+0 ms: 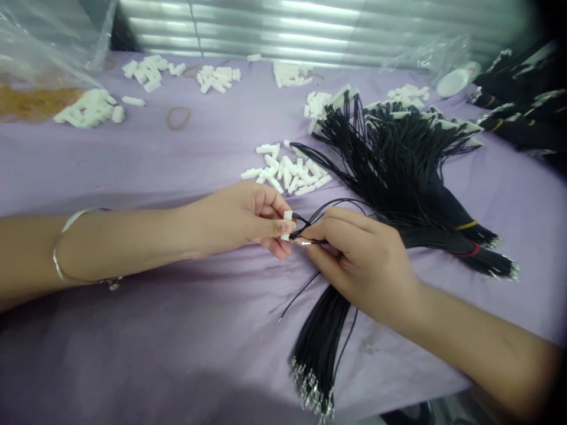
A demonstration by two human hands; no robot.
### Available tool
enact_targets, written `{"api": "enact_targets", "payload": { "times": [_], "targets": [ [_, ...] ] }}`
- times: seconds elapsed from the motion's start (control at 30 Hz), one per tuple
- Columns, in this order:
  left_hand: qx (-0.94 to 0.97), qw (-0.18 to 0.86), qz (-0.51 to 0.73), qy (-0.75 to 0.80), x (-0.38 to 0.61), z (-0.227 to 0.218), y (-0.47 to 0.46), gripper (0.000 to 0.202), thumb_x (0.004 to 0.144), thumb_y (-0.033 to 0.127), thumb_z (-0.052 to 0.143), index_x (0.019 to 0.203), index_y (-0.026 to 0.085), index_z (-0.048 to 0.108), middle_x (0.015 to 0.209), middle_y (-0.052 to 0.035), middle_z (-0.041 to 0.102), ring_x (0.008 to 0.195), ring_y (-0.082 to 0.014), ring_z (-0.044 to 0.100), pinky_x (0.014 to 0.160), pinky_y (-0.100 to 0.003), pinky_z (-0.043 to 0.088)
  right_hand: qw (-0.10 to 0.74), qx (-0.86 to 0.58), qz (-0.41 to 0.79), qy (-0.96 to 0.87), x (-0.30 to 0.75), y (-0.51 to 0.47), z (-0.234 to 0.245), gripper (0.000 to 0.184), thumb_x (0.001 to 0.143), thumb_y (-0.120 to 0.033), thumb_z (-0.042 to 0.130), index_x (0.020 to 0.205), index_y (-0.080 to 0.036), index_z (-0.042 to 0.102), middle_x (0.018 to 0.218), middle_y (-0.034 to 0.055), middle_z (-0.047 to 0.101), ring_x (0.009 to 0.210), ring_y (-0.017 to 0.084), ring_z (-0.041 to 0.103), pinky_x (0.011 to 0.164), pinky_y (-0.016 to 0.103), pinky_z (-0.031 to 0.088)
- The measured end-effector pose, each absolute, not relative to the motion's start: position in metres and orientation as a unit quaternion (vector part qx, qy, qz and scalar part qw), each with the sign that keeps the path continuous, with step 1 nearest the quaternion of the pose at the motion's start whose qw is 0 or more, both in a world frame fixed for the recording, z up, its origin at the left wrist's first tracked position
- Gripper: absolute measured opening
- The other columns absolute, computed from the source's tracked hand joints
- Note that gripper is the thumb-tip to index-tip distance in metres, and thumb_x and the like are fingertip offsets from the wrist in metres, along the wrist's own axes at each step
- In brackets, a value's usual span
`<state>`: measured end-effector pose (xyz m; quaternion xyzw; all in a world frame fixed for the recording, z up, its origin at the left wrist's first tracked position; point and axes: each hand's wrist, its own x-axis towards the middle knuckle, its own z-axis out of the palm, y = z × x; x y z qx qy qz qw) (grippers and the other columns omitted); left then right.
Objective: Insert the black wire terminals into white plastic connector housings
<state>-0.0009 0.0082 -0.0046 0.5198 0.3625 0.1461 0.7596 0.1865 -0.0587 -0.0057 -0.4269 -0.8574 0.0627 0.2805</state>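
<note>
Between the thumb and fingers of my left hand (261,218) is a white plastic connector housing (287,224), with several black wires running out of its right side. My right hand (361,260) pinches a black wire whose bare metal terminal (305,243) sticks out just right of the housing, apart from it. A bundle of black wires (323,324) with metal terminals lies under and below my right hand. One loose wire (299,297) stretches out to the left of that bundle. Just beyond my hands is a pile of white housings (292,171).
Wires with white housings attached (390,147) spread over the right side of the purple cloth (199,354). More housings (88,109) lie at the back, near rubber bands (178,118) and a clear plastic bag (48,41). A white round lid (452,82) sits at the back right.
</note>
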Motion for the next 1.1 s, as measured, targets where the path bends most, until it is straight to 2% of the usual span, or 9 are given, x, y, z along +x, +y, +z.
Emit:
{"api": "enact_targets", "payload": {
  "times": [0.33,0.43,0.57,0.63,0.73,0.8,0.9,1.0,1.1],
  "targets": [
    [0.514,0.758,0.147,0.372,0.001,-0.002,0.006,0.010,0.080,0.011,0.063,0.074,0.013,0.055,0.061,0.0016,0.066,0.059,-0.0119,0.068,0.063,-0.024,0.057,0.281,-0.422,0.080,-0.859,0.185,-0.056,-0.006,0.010,0.086,-0.013,0.053,0.081,-0.014,0.061,0.071,0.0029,0.057,0.065,0.013,0.053,0.057,0.024,0.043],
    [0.494,0.771,0.164,0.368,0.000,-0.002,0.007,0.009,0.081,0.011,0.061,0.076,0.013,0.054,0.062,0.0020,0.065,0.062,-0.0108,0.067,0.064,-0.023,0.056,0.280,-0.422,0.071,-0.859,0.192,-0.056,0.004,0.013,0.088,-0.014,0.049,0.091,-0.012,0.061,0.081,0.0069,0.059,0.077,0.016,0.056,0.068,0.028,0.047],
    [0.477,0.783,0.174,0.358,0.000,-0.003,0.008,0.010,0.082,0.009,0.059,0.077,0.013,0.052,0.062,0.0030,0.063,0.062,-0.0102,0.066,0.063,-0.022,0.056,0.347,-0.400,0.031,-0.848,0.204,-0.065,0.025,0.023,0.093,-0.014,0.038,0.106,-0.012,0.057,0.096,0.0118,0.059,0.093,0.019,0.057,0.081,0.034,0.046],
    [0.481,0.783,0.174,0.355,0.000,-0.003,0.008,0.011,0.082,0.008,0.060,0.077,0.013,0.052,0.062,0.0029,0.063,0.061,-0.0101,0.066,0.062,-0.021,0.056,0.327,-0.348,0.045,-0.878,0.205,-0.070,0.032,0.024,0.096,-0.018,0.032,0.102,-0.015,0.054,0.081,0.0079,0.059,0.082,0.018,0.058,0.074,0.034,0.047],
    [0.481,0.783,0.164,0.359,0.001,-0.002,0.008,0.011,0.081,0.010,0.062,0.077,0.013,0.053,0.061,0.0033,0.062,0.060,-0.0093,0.066,0.061,-0.020,0.056,0.300,-0.283,0.077,-0.908,0.198,-0.075,0.032,0.027,0.098,-0.032,0.029,0.089,-0.018,0.050,0.060,0.0013,0.051,0.060,0.015,0.052,0.059,0.030,0.045],
    [0.473,0.786,0.166,0.362,0.001,-0.002,0.008,0.011,0.081,0.010,0.063,0.077,0.014,0.053,0.062,0.0041,0.062,0.060,-0.0088,0.066,0.060,-0.019,0.056,0.307,-0.276,0.102,-0.905,0.192,-0.075,0.025,0.034,0.098,-0.038,0.024,0.082,-0.018,0.045,0.059,0.0010,0.049,0.055,0.014,0.048,0.052,0.028,0.043],
    [0.459,0.790,0.172,0.369,0.002,0.000,0.007,0.012,0.080,0.008,0.062,0.076,0.013,0.053,0.062,0.0043,0.062,0.059,-0.0084,0.065,0.060,-0.019,0.055,0.270,-0.355,0.103,-0.889,0.187,-0.072,0.012,0.024,0.096,-0.025,0.028,0.077,-0.019,0.041,0.060,0.0005,0.049,0.051,0.012,0.045,0.048,0.026,0.039],
    [0.454,0.790,0.169,0.377,0.002,0.000,0.007,0.013,0.080,0.007,0.062,0.075,0.014,0.052,0.059,0.0046,0.061,0.058,-0.0089,0.065,0.061,-0.019,0.054,0.245,-0.451,0.074,-0.855,0.188,-0.067,0.001,0.010,0.092,-0.018,0.042,0.082,-0.018,0.045,0.068,0.0006,0.057,0.057,0.013,0.052,0.052,0.024,0.041],
    [0.457,0.786,0.173,0.379,0.001,-0.001,0.007,0.013,0.081,0.007,0.061,0.077,0.014,0.051,0.059,0.0041,0.062,0.059,-0.0104,0.066,0.061,-0.021,0.055,0.235,-0.470,0.072,-0.848,0.192,-0.062,-0.004,0.008,0.091,-0.020,0.047,0.084,-0.018,0.049,0.076,0.0023,0.061,0.065,0.014,0.058,0.056,0.024,0.043]
  ]
}}
